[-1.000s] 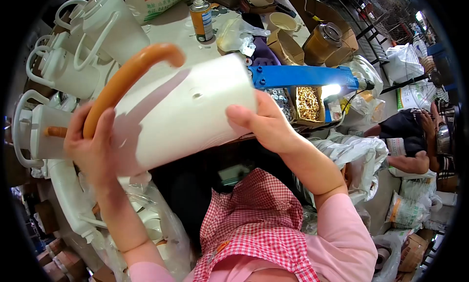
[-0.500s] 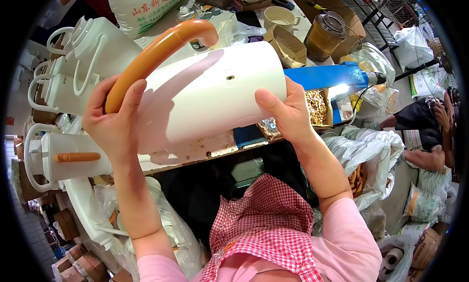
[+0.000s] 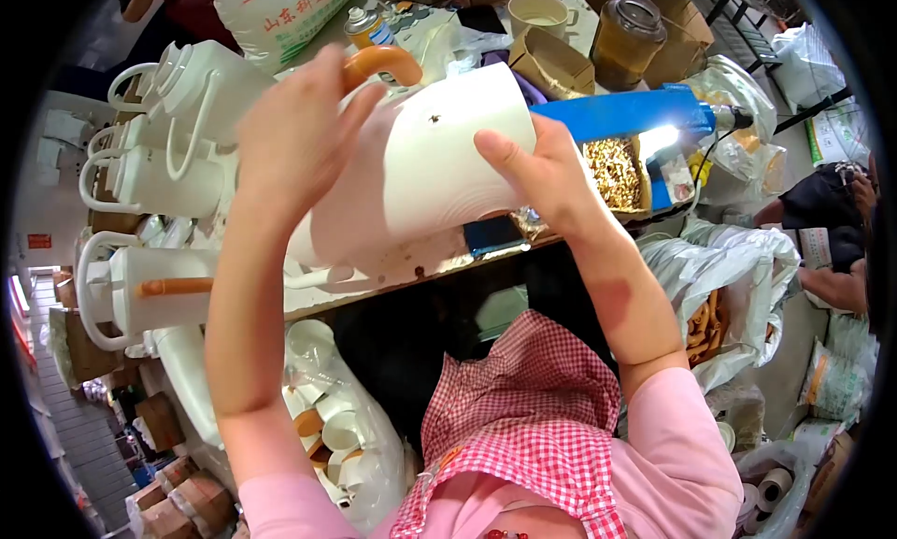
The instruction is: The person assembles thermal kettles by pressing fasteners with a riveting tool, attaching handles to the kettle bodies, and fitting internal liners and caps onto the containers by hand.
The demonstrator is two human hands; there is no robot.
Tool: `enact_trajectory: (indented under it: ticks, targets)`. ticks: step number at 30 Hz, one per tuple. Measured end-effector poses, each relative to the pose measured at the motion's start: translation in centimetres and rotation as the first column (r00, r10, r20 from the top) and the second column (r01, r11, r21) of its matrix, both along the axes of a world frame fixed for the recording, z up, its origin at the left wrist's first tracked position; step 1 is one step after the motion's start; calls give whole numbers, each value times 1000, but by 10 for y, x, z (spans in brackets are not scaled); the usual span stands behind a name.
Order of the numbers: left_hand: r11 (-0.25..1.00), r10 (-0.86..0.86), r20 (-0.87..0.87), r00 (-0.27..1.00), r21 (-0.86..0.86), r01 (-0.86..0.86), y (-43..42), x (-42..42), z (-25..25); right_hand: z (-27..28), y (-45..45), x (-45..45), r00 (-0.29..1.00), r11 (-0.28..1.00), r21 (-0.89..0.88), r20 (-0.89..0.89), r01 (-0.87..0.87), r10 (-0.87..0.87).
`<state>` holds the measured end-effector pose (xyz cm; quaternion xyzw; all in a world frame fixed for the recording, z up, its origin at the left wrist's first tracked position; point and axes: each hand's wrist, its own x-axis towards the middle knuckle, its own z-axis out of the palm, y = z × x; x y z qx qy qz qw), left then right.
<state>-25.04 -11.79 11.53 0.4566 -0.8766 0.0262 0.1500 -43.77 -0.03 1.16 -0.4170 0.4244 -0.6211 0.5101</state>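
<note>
While the cylinder (image 3: 411, 170) lies between, left hand (image 3: 297, 133) grips handle (image 3: 391, 63), right hand (image 3: 553, 177) one end (image 3: 509, 100).

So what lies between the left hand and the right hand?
The white container spans that stretch in the head view, with the left hand at the orange handle and the right hand at the other end.

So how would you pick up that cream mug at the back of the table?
I'd hook fingers through the mug's handle, coming from above and the right. The loop sticks out that way, while a cardboard box crowds the near side.
</note>
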Motion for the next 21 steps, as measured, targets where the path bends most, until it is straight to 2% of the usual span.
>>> enact_trajectory:
  ticks: [1, 2, 3, 4, 5, 6, 8, 9, 10, 12, 18, 21]
  targets:
    - [995, -100, 105, 989, -3, 101, -7, -11, 2, 3, -1, -1, 1000, 999, 31, -2, -26, 26]
    - [993, -113, 125, 986, -12, 115, -16, -13, 6, 6, 0, -5, 999, 997, 58, -6, -44, 45]
    - [964, -178, -30, 984, 197, 180, -27, -11, 9, 6, 2, -5, 1000, 998, 48, 12, -26, 26]
    - [884, -203, -189, 961, 387, 263, -26, -20, 20, 4, 0, -4, 999, 997, 69, 24, -33, 32]
    - [865, -48, -156, 987, 488, 119, -16, -18, 32, 1, -2, -3, 999, 995, 89, 37, -40, 37]
    - [862, -71, -126, 990, 491, 124, -12, -17, 32, -6, -4, -2, 998, 996, 87, 68, -20, 14]
    - [817, -230, -206, 951, 490, 304, -9, -10, 24, -19, -12, -1, 1000, 1000, -2, 3, -7, 7]
    - [813, -188, -191, 963, 520, 261, -1, -12, 26, -11, -8, -3, 998, 995, 84, 44, -52, 48]
    - [812, -192, -176, 965, 524, 257, -1, -12, 26, -5, -6, -6, 997, 995, 83, 60, -48, 43]
    - [816, -204, -174, 964, 513, 265, -2, -10, 27, 2, -2, -8, 998, 983, 173, 15, -70, 68]
    - [800, -138, -141, 980, 568, 195, 9, -16, 33, 8, 1, -11, 996, 980, 185, -34, -72, 79]
    - [807, -183, -148, 972, 542, 235, 9, -16, 31, 9, 2, -10, 997, 980, 193, -51, -48, 59]
